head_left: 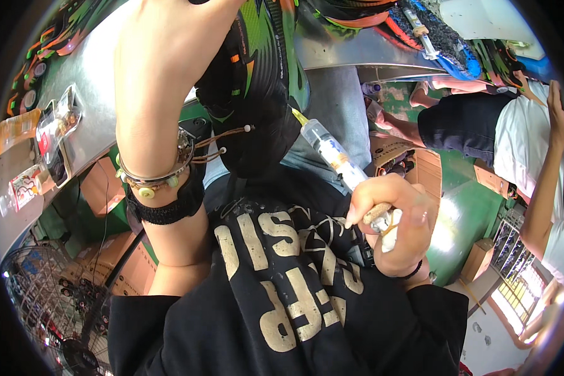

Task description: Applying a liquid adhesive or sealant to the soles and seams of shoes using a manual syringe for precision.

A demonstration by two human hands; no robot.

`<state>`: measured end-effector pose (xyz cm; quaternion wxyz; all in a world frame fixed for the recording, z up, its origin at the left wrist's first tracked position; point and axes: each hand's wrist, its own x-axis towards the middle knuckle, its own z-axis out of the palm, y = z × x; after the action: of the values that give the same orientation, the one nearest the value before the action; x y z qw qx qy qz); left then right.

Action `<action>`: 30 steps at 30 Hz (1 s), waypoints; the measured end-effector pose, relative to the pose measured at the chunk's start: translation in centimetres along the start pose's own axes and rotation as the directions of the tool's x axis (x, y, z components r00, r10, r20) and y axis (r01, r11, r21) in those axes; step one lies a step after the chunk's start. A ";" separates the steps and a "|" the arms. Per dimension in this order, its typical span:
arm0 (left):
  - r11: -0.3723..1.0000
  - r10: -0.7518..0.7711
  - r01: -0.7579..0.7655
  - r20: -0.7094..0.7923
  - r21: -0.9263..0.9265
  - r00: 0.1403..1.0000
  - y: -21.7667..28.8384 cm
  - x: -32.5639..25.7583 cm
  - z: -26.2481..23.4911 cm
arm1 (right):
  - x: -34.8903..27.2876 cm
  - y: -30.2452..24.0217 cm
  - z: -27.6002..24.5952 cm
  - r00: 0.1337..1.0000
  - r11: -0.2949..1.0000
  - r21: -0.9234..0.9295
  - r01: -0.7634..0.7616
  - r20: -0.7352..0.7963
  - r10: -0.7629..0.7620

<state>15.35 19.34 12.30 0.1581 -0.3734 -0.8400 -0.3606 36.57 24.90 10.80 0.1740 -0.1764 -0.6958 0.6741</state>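
A black, green and orange sports shoe (257,94) is tilted past the metal table's edge, its dark end toward my body. My left hand (175,31) is against the shoe at the upper edge and seems to grip it, though its fingers mostly run out of the picture. Bracelets and a black band circle that wrist, with beaded cords dangling by the shoe. Closed around the back of a clear syringe (335,153) is my right hand (398,216). The syringe's narrow yellow tip meets the shoe's edge; whether it touches, I cannot tell.
On the metal table (332,50) are more shoes (351,12) and a blue-rimmed tray (460,66) with another syringe (423,37). A plastic bottle (22,191) lies at left, above a fan (50,301). Cardboard boxes (429,178) stand below. Another person (514,125) is at right.
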 end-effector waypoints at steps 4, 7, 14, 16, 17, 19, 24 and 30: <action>0.967 -0.251 0.240 0.194 0.080 0.948 -2.9 1.1 0.1 | -0.3 0.4 -0.4 0.949 0.976 0.030 0.216 -0.244 -0.202; 0.790 -0.482 0.579 0.381 -0.202 0.789 -5.6 1.2 1.0 | 0.5 0.9 -1.5 0.871 0.930 0.097 0.354 -0.398 -0.289; 0.914 -0.304 0.359 0.265 -0.192 0.915 -9.4 1.2 1.0 | 4.3 1.2 -5.8 0.781 0.928 0.097 0.360 -0.576 -0.243; 0.921 -0.320 0.364 0.264 -0.136 0.910 -9.6 1.5 0.9 | 4.7 1.3 -6.5 0.707 0.920 0.157 0.360 -0.689 -0.160; 0.944 -0.270 0.307 0.248 -0.121 0.930 -9.6 1.7 0.8 | 4.7 1.4 -6.6 0.710 0.904 0.179 0.390 -0.683 -0.171; 0.979 -0.175 0.192 0.215 -0.063 0.961 -9.6 2.3 -0.1 | 4.5 2.0 -6.5 0.671 0.933 0.101 0.346 -0.722 -0.171; 0.903 -0.013 0.106 0.219 -0.417 0.976 -8.8 4.4 -5.6 | 3.7 2.9 -7.5 0.654 0.957 -0.055 0.285 -0.719 -0.236; 0.738 0.674 -0.585 0.395 -0.335 0.624 -7.7 9.6 -10.6 | 5.7 5.3 -10.5 0.631 0.954 -0.105 0.279 -0.729 -0.265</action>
<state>3.14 13.01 21.02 0.0220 -0.7354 -0.6309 -0.2461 36.67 36.99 5.82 0.5402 -0.3241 -0.5787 0.5179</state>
